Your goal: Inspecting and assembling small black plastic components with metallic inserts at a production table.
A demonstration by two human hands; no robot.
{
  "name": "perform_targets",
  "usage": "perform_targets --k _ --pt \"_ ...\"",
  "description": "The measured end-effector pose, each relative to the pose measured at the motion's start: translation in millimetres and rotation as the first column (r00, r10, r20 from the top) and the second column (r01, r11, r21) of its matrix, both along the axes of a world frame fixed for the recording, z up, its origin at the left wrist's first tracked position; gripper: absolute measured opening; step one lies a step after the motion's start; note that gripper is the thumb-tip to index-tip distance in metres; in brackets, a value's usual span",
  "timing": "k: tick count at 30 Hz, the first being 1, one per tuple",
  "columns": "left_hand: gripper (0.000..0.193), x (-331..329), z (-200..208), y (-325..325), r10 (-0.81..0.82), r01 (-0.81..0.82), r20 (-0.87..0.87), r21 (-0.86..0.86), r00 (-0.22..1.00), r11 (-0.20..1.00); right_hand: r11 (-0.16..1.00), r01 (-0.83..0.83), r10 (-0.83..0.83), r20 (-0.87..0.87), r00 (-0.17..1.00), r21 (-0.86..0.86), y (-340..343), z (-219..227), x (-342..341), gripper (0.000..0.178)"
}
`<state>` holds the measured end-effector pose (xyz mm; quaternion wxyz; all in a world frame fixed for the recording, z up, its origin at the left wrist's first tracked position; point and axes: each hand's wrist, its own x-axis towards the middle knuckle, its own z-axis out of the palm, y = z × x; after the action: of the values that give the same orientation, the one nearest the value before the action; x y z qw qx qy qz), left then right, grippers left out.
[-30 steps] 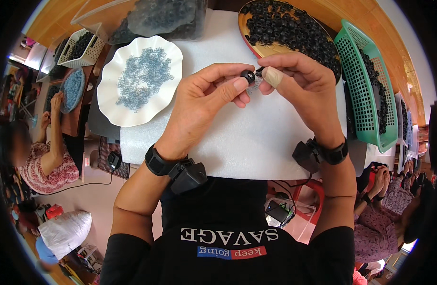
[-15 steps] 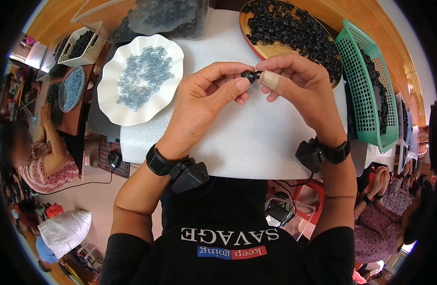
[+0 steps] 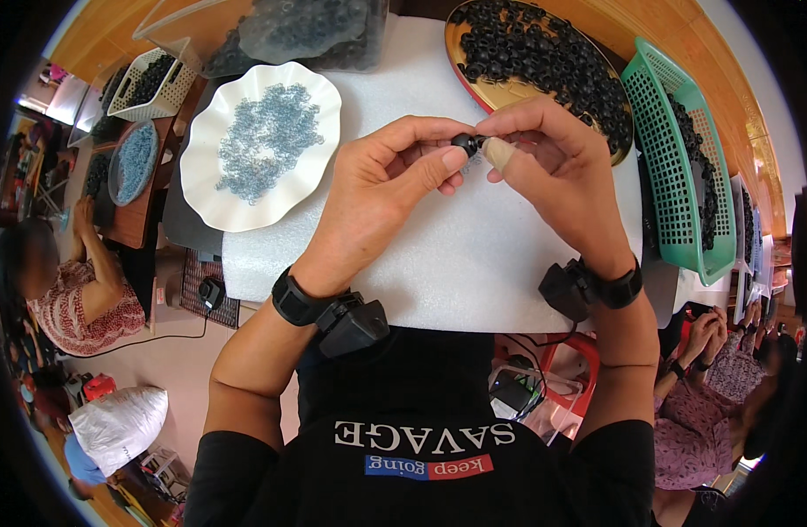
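Observation:
Above the white-covered table (image 3: 403, 272) I hold my two hands close together. Between its thumb and forefinger, my left hand (image 3: 395, 171) pinches a round, glossy black plastic piece (image 3: 462, 142). My right hand (image 3: 553, 154), its thumb wrapped in beige tape, is closed in a pinch against that piece's right side. A small black part (image 3: 480, 141) shows at the right fingertips, joined to or touching the round piece; which, I cannot tell. Small bluish bits lie on the table behind the fingers, mostly hidden.
A scalloped white plate (image 3: 197, 176) of tiny bluish coils or rings stands left. Behind it sits a clear bin (image 3: 381, 35) of dark parts. A gold tray (image 3: 469, 83) of black pieces and a green basket (image 3: 680, 241) stand right. Other people sit at both sides.
Both hands stay together with the black piece, which has shifted very slightly right and down. The right thumb and wrist have turned a little.

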<state>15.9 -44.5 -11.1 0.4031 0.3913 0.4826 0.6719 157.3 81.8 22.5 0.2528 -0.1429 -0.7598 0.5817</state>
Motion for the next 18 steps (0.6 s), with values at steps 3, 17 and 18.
perform_targets --k 3,17,18 --pt "0.024 0.1 0.0 -0.3 0.006 -0.006 -0.028 -0.008 1.0 1.0 0.999 0.016 -0.015 -0.025 1.0 0.04 -1.3 -0.3 -0.7 0.015" --pt "0.02 2.8 -3.0 1.7 0.037 -0.036 -0.068 0.009 0.997 0.999 0.817 0.085 -0.047 -0.08 0.996 0.571 -5.7 3.0 -0.3 0.019" --pt "0.02 2.7 -3.3 1.4 0.037 -0.037 -0.078 0.004 0.996 0.999 0.817 0.085 -0.048 -0.08 0.996 0.57 -4.7 2.2 0.2 0.019"
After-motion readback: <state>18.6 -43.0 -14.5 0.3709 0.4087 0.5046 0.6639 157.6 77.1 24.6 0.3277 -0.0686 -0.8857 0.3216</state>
